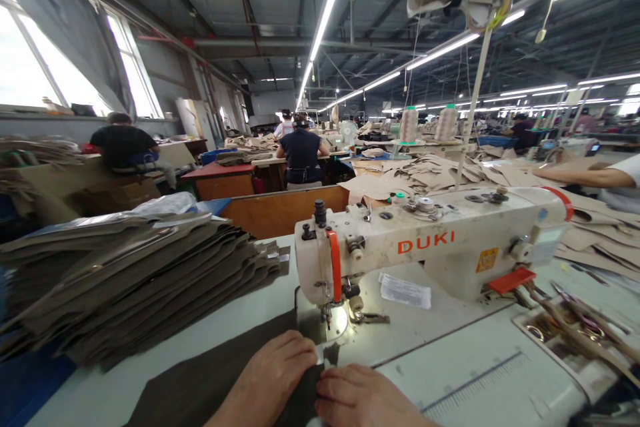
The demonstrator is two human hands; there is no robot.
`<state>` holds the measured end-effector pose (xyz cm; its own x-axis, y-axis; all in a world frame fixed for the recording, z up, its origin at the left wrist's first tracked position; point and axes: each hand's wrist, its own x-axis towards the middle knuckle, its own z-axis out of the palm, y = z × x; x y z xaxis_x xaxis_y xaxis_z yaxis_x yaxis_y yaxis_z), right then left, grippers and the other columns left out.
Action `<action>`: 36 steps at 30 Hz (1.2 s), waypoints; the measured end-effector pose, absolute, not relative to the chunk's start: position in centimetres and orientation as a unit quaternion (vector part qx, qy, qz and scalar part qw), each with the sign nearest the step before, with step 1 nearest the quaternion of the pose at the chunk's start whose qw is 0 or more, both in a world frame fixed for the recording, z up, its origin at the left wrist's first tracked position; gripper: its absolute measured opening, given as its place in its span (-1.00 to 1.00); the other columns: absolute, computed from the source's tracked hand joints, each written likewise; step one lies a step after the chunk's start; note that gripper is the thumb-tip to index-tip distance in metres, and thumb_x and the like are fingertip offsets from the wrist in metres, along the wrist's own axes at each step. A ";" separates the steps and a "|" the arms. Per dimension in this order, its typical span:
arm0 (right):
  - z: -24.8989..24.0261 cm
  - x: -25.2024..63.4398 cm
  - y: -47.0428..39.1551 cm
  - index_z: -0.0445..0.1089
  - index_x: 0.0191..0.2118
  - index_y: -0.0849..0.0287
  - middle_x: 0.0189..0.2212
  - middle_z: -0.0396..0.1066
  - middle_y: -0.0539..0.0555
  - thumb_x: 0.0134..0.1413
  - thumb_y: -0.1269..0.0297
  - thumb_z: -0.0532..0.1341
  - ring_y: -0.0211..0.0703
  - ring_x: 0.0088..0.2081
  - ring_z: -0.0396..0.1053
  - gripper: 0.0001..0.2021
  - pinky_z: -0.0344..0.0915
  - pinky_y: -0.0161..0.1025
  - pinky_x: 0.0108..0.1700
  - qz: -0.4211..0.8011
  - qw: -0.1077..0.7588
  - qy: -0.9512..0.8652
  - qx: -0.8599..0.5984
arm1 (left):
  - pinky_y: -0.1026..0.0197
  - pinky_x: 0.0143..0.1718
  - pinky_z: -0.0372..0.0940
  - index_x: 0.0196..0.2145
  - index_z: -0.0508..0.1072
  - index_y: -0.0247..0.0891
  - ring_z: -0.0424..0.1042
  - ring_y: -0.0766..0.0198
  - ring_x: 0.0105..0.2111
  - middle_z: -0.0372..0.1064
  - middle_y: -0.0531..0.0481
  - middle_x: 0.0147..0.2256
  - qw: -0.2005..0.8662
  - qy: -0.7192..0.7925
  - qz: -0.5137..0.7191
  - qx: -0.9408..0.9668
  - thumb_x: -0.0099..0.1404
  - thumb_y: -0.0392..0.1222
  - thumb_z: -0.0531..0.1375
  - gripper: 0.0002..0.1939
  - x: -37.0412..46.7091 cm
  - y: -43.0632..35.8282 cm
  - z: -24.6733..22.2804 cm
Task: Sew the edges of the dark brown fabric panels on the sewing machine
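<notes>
A dark olive fabric piece [200, 377] lies on the pale sewing table in front of the sewing machine [425, 243], which is marked DUKI. My left hand [273, 370] is closed on the fabric, fingers bent at its edge just short of the needle area. Close beside it, my right hand [363, 393] pinches the same edge with curled fingers. A small white tag [319, 354] shows between the two hands. The machine's presser foot [327, 317] stands just beyond my fingertips, lit by a lamp. My thumbs are mostly hidden.
A tall stack of olive fabric pieces [145, 280] sits at the left. On the right are a tray [555, 347] with scissors and tools, and a printed ruler [475, 380]. Thread cones [447, 124] stand behind the machine. A co-worker's arm [585, 177] reaches over beige pieces.
</notes>
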<state>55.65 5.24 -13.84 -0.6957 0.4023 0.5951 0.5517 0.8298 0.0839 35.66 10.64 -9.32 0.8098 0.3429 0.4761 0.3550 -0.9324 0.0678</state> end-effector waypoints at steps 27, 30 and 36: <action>-12.8 56.2 5.2 0.44 -0.08 0.27 -0.10 0.48 0.11 0.25 0.26 0.19 -0.13 -0.04 0.38 -0.78 0.29 -0.32 0.03 -0.029 0.213 -0.939 -0.268 | 0.17 -0.07 0.37 -0.19 0.42 -0.20 0.44 0.24 -0.23 0.47 0.01 -0.25 0.040 -0.210 -0.249 -0.945 0.31 -0.49 -0.03 -0.69 35.2 10.6 -10.8; -10.5 56.5 5.4 0.44 -0.10 0.25 -0.20 0.48 0.08 0.21 0.35 0.19 -0.14 -0.14 0.38 -0.82 0.27 -0.32 0.01 0.031 0.190 -0.926 -0.326 | 0.16 -0.10 0.37 -0.17 0.44 -0.18 0.43 0.22 -0.22 0.47 -0.01 -0.24 0.053 -0.220 -0.246 -0.942 0.33 -0.44 0.00 -0.71 35.0 10.6 -11.5; -7.8 56.3 6.4 0.43 -0.17 0.21 -0.25 0.42 0.08 0.24 0.38 0.16 -0.11 -0.16 0.32 -0.88 0.23 -0.27 -0.02 0.045 0.143 -0.905 -0.399 | 0.15 -0.09 0.35 -0.17 0.44 -0.19 0.45 0.21 -0.21 0.49 0.01 -0.22 0.108 -0.233 -0.199 -0.946 0.28 -0.43 0.05 -0.74 35.3 9.2 -9.3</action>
<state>56.27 6.41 -7.83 -0.6407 0.7348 0.2225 0.7090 0.6775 -0.1958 35.33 9.18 -9.34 0.8118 0.3985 0.4267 0.4847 -0.8675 -0.1121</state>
